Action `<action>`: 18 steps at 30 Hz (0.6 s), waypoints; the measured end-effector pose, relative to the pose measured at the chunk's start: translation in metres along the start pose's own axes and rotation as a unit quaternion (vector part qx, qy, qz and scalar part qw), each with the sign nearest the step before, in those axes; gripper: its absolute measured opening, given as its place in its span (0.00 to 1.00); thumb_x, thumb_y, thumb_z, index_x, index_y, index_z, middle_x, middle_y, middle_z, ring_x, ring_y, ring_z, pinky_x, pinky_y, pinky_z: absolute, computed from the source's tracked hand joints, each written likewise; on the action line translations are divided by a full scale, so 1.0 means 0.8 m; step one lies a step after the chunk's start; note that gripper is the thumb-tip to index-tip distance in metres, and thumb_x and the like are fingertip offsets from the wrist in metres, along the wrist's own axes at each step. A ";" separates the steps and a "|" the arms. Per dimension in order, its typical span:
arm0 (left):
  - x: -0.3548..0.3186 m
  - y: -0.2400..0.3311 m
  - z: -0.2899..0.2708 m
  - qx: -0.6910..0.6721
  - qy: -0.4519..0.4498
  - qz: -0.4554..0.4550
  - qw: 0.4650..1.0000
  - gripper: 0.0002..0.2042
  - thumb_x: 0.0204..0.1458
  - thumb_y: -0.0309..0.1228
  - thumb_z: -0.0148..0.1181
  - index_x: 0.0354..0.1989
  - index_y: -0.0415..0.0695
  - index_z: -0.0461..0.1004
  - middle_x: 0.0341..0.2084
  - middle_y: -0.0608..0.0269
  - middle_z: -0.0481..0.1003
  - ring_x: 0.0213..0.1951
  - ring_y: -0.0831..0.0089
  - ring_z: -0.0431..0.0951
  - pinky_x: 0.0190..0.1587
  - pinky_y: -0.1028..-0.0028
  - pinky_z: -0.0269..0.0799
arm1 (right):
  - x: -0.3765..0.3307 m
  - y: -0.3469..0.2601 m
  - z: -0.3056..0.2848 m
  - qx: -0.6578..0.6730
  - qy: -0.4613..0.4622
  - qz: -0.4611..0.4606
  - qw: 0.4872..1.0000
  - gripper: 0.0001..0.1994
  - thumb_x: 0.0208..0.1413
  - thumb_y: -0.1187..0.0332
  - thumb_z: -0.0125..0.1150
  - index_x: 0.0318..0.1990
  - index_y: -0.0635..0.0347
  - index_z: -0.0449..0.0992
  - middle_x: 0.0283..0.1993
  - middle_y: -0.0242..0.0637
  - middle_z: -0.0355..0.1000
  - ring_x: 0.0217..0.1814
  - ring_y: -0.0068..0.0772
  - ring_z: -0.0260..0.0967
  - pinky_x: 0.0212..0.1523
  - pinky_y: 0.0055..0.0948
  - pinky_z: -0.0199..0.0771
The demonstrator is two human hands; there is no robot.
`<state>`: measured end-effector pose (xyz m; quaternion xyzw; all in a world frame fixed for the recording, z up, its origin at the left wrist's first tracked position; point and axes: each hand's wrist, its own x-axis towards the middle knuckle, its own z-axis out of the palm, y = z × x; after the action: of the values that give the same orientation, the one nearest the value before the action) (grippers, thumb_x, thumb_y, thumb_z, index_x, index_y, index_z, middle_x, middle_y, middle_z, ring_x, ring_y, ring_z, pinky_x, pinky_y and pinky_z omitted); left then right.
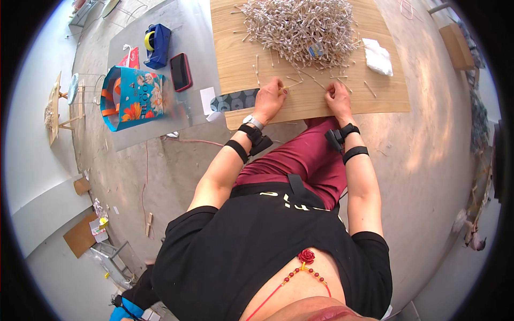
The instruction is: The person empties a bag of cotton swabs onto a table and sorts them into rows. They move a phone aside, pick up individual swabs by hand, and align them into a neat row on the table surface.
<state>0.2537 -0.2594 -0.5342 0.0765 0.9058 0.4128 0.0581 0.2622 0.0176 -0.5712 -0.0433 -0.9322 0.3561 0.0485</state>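
Note:
A big heap of cotton swabs [300, 27] covers the far part of the wooden table [369, 99]. My left hand [269, 101] is closed in a pinch at the near side of the heap, and a cotton swab [293, 84] sticks out from its fingertips. Beside it, my right hand [338, 100] has its fingers curled together close above the table edge; whatever they hold is hidden. Loose swabs lie around both hands. A dark patterned strip [235, 100] reaches under my left hand from the left.
A white packet [378, 56] lies right of the heap. On a grey table to the left are a blue tape dispenser [157, 47], a phone [181, 71] and a blue floral gift bag [136, 99]. A small round-cornered label [316, 50] rests on the swabs.

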 end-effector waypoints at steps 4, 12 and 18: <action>0.009 -0.051 -0.032 -0.138 0.050 -0.027 0.989 0.18 0.49 0.31 0.72 0.47 0.40 0.74 0.32 0.50 0.81 0.34 0.59 0.83 0.38 0.65 0.78 | 0.010 -0.007 0.007 0.019 0.000 0.006 1.000 0.08 0.49 0.73 0.63 0.39 0.59 0.77 0.37 0.43 0.72 0.38 0.43 0.75 0.41 0.39 0.76; 0.044 -0.127 -0.131 -0.326 0.163 -0.031 0.931 0.09 0.64 0.28 0.59 0.49 0.38 0.77 0.40 0.64 0.82 0.40 0.79 0.81 0.42 0.77 0.76 | 0.019 0.008 0.000 -0.050 0.068 -0.066 0.994 0.06 0.51 0.74 0.60 0.36 0.60 0.75 0.39 0.53 0.72 0.43 0.59 0.71 0.45 0.52 0.73; 0.051 -0.263 -0.184 -0.269 0.238 -0.162 0.919 0.09 0.58 0.21 0.54 0.44 0.35 0.78 0.35 0.61 0.82 0.35 0.76 0.82 0.40 0.74 0.79 | -0.008 -0.019 0.020 0.008 0.017 -0.004 1.000 0.07 0.48 0.73 0.61 0.36 0.58 0.76 0.40 0.50 0.73 0.43 0.56 0.73 0.45 0.49 0.75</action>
<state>0.1701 -0.4969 -0.5988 -0.1899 0.7477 0.6319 -0.0745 0.2661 -0.0049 -0.5735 -0.0455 -0.9286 0.3623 0.0658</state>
